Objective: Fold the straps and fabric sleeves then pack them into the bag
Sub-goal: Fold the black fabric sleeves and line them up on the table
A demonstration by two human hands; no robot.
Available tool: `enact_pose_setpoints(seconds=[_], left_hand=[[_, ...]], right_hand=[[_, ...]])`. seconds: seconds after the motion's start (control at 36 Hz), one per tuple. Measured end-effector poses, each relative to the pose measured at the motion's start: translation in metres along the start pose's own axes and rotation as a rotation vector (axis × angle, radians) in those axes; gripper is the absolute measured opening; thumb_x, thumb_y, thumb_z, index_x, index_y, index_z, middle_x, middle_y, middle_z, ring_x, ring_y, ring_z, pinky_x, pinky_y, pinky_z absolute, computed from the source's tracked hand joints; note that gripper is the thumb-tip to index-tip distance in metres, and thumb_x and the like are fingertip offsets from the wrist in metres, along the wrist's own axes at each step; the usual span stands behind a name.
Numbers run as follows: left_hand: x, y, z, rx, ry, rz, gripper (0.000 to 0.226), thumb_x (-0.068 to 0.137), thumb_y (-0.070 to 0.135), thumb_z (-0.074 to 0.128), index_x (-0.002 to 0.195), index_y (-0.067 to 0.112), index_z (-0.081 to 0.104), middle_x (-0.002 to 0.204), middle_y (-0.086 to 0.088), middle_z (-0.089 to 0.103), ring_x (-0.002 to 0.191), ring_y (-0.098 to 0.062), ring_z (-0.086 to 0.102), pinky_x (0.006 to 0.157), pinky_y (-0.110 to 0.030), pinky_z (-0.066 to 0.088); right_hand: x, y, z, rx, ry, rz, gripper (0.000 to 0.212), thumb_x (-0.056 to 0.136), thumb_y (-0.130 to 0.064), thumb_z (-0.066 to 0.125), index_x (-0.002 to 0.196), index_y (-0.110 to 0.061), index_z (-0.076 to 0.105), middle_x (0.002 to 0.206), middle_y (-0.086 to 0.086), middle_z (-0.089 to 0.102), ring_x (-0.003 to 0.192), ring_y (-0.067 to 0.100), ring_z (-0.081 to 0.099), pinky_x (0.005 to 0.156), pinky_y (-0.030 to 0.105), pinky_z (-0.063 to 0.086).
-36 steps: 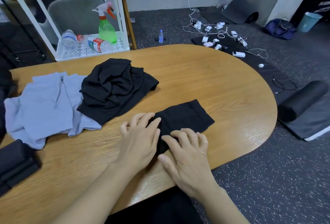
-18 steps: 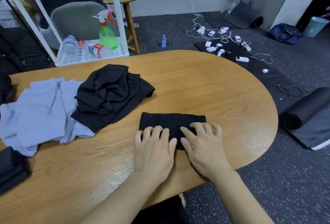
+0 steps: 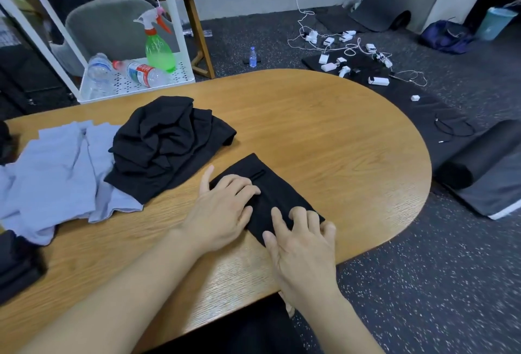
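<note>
Hands are busy on a folded black sleeve (image 3: 277,184) that lies flat on the wooden table (image 3: 324,128), near the table's front edge and turned at a slant. The left hand (image 3: 222,212) lies on the near left part of the sleeve with its fingers (image 3: 239,184) stretched out and spread a little, pressing the cloth down flat, and the thumb points up past the sleeve's edge onto the wood. The right hand (image 3: 304,252) is at the sleeve's near right corner, and its fingertips (image 3: 298,214) are bent and pushing into the cloth there, but it is hard to tell if they pinch the edge or just press on it. A big heap of black cloth (image 3: 166,145) sits farther back to the left, just apart from the sleeve. Part of that heap lies on top of some pale blue cloth (image 3: 56,170) spread out on the left side of the table. Dark folded things (image 3: 17,263) rest at the table's left front edge. Behind the table stands a white cart (image 3: 135,83) with a green spray bottle (image 3: 158,46) standing up and a water bottle (image 3: 141,73) lying on its side. White chargers and cords (image 3: 346,54) lie on the floor far to the right.
</note>
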State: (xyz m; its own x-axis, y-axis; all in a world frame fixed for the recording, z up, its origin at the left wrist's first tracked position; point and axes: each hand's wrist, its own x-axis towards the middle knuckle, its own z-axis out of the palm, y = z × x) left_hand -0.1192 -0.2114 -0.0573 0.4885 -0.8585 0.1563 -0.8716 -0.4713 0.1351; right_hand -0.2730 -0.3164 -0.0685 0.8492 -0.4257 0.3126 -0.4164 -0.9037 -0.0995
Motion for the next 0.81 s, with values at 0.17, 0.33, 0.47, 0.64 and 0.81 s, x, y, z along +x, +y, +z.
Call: enact_pose_setpoints(seconds=[0.17,0.33,0.47,0.64,0.81], left_hand=[[-0.016,0.023,-0.007,-0.099,0.155,-0.132,0.038,0.094,0.034,0.031,0.117,0.029,0.061,0.122,0.017,0.057,0.123,-0.009,0.045,0.112,-0.045,0.010],[-0.041,0.064,0.002,-0.115,0.180,-0.306,0.040,0.099,0.041,0.031,0.109,0.031,0.068,0.109,0.018,0.063,0.103,-0.007,0.058,0.092,-0.032,0.022],[-0.040,0.053,0.003,-0.052,0.108,-0.290,0.046,0.101,0.044,0.026,0.109,0.028,0.068,0.112,0.015,0.064,0.105,-0.009,0.061,0.108,-0.041,0.015],[-0.038,0.025,-0.004,-0.097,0.062,-0.193,0.051,0.099,0.052,0.020,0.115,0.030,0.064,0.122,0.018,0.060,0.118,-0.007,0.055,0.115,-0.043,-0.008],[-0.044,0.015,-0.008,-0.109,0.036,-0.109,0.056,0.098,0.058,0.017,0.122,0.031,0.060,0.132,0.019,0.055,0.127,-0.003,0.047,0.117,-0.046,-0.012]], right_hand=[[0.027,0.021,-0.020,0.125,0.089,-0.079,0.041,0.095,-0.039,0.037,0.116,-0.020,0.067,0.103,-0.003,0.064,0.094,0.022,0.055,0.076,0.038,0.028],[0.056,0.048,-0.001,0.094,-0.055,-0.297,0.039,0.090,-0.035,0.037,0.103,-0.023,0.072,0.113,-0.008,0.069,0.114,0.020,0.053,0.088,0.039,0.023],[0.047,0.058,0.000,0.119,-0.079,-0.272,0.041,0.092,-0.038,0.037,0.106,-0.023,0.072,0.113,-0.006,0.067,0.109,0.019,0.043,0.086,0.039,0.023],[0.016,0.049,-0.004,0.171,-0.155,-0.206,0.044,0.094,-0.042,0.034,0.122,-0.023,0.062,0.119,-0.001,0.058,0.109,0.020,0.048,0.089,0.044,0.032],[0.000,0.042,-0.005,0.149,-0.156,-0.200,0.046,0.095,-0.043,0.035,0.126,-0.020,0.060,0.120,0.000,0.058,0.110,0.020,0.048,0.088,0.040,0.025]])
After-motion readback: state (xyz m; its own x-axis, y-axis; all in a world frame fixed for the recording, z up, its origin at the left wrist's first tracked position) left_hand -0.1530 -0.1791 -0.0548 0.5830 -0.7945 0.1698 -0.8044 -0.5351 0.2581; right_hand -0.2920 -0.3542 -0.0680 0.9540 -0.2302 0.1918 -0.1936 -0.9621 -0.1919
